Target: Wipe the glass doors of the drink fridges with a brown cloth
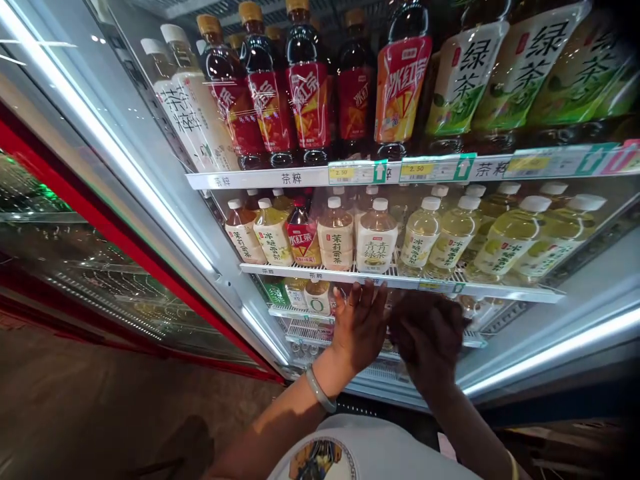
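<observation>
Head view: hands [359, 328] partly hide lower shelf [297, 315]; bottles [378, 241] above

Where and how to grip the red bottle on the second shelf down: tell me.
Probably the narrow neck of the red bottle, from the front: it stands upright in the front row, and bottles stand close on both sides of its wider body.

the left fingers [367, 297] are at the front edge of the middle shelf [345, 277]; the right fingers [403, 320], too dim to place exactly, are just right of them. behind and above both, middle bottles [379, 237] stand in a row; higher, upper bottles [310, 107] stand on the upper shelf [250, 180]. left of the left fingers, lower bottles [317, 298] stand on the lower shelf [295, 315].
</observation>
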The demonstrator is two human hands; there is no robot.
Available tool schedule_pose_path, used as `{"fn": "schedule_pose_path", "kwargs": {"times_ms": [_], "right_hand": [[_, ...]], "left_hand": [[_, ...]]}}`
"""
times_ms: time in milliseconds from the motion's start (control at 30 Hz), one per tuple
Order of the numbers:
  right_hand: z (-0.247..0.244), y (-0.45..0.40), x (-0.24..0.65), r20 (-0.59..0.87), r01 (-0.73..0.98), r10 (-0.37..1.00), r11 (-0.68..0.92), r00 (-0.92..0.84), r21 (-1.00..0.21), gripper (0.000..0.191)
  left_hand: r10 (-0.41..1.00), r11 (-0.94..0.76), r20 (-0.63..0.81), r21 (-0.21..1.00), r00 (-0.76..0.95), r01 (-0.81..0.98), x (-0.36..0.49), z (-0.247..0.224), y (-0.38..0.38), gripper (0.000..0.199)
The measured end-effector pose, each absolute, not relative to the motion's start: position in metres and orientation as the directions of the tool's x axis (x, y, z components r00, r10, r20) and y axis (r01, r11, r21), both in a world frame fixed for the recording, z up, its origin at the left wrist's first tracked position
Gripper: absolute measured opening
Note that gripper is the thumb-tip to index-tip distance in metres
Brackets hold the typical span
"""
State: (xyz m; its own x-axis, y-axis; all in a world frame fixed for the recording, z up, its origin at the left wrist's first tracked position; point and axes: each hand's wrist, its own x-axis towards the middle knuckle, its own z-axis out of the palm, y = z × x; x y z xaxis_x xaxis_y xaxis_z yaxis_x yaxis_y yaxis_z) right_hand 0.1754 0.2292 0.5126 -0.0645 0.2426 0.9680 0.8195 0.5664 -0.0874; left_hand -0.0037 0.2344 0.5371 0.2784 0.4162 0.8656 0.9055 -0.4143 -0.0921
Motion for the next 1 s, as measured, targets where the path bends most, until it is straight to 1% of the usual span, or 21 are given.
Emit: {"fn": "schedule_pose_path", "kwargs": {"times_ms": [33,100,200,300,367,400,467,533,633,700,800,833,900,1000], "right_hand": [[0.514,0.228,0.162,0.96,0.805,0.261,0.589,-0.1,-0.077,0.029],[0.525,0.229,0.145,0.96,0.79,0.249,0.612,-0.13,-0.052,0.029],[0.537,0.233,0.142,0.978,0.818,0.185,0.575,-0.098,-0.027,0.039],[0.524,0.228,0.135,0.977,0.851,0.21,0.519,-0.039,-0.078,0.048],[0.512,0.222,0.114,0.964,0.854,0.267,0.504,-0.01,-0.131,0.045],[0.509,0.219,0.101,0.957,0.846,0.291,0.516,-0.024,-0.136,0.041],[0.513,0.218,0.074,0.947,0.819,0.309,0.565,-0.091,-0.106,0.033],[0.528,0.224,0.058,0.949,0.797,0.277,0.602,-0.149,-0.05,0.03],[0.546,0.233,0.058,0.97,0.813,0.206,0.582,-0.13,-0.015,0.034],[0.542,0.233,0.062,0.976,0.837,0.204,0.546,-0.08,-0.046,0.038],[0.517,0.223,0.043,0.969,0.869,0.246,0.478,0.003,-0.124,0.04],[0.509,0.219,0.029,0.964,0.872,0.267,0.474,-0.005,-0.126,0.038],[0.505,0.214,-0.001,0.95,0.855,0.301,0.51,-0.083,-0.087,0.033],[0.525,0.216,-0.029,0.938,0.808,0.296,0.588,-0.179,-0.031,0.033]], "left_hand": [[0.41,-0.429,0.868,-0.089,0.282,0.899,-0.01,0.536,0.234,0.077],[0.408,-0.437,0.871,-0.079,0.276,0.896,-0.023,0.537,0.233,0.078],[0.41,-0.416,0.878,-0.062,0.248,0.907,-0.047,0.539,0.233,0.08],[0.412,-0.425,0.879,-0.047,0.239,0.904,-0.068,0.539,0.231,0.078],[0.413,-0.442,0.877,-0.044,0.247,0.896,-0.079,0.539,0.229,0.075],[0.416,-0.451,0.873,-0.043,0.253,0.891,-0.083,0.539,0.228,0.074],[0.424,-0.47,0.867,-0.036,0.261,0.882,-0.093,0.538,0.225,0.072],[0.437,-0.481,0.863,-0.017,0.256,0.877,-0.105,0.539,0.223,0.072],[0.46,-0.481,0.855,0.015,0.238,0.876,-0.128,0.54,0.222,0.073],[0.467,-0.48,0.853,0.023,0.233,0.877,-0.143,0.54,0.223,0.074],[0.463,-0.483,0.854,0.019,0.236,0.875,-0.161,0.536,0.223,0.074],[0.461,-0.489,0.854,0.017,0.242,0.872,-0.167,0.534,0.223,0.074],[0.46,-0.511,0.852,0.023,0.251,0.859,-0.177,0.53,0.222,0.075],[0.473,-0.535,0.846,0.055,0.245,0.843,-0.193,0.528,0.221,0.075]]}}
